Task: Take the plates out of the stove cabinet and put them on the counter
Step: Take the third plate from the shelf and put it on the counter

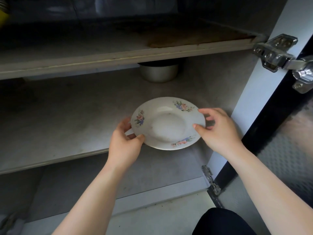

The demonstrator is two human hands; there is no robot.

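A white plate (167, 123) with pink and blue flower prints on its rim is at the front edge of the cabinet's middle shelf (67, 116), tilted a little and partly past the edge. My left hand (126, 141) grips its left rim, thumb on top and fingers under. My right hand (218, 129) holds the right rim the same way. Whether another plate lies under it is hidden.
A metal pot (159, 72) stands at the back of the same shelf. An upper shelf (118, 55) hangs just above, with a yellow object (3, 16) at its far left. The open cabinet door with steel hinges (277, 53) is on the right. My dark-clad knee (221, 223) is at the bottom.
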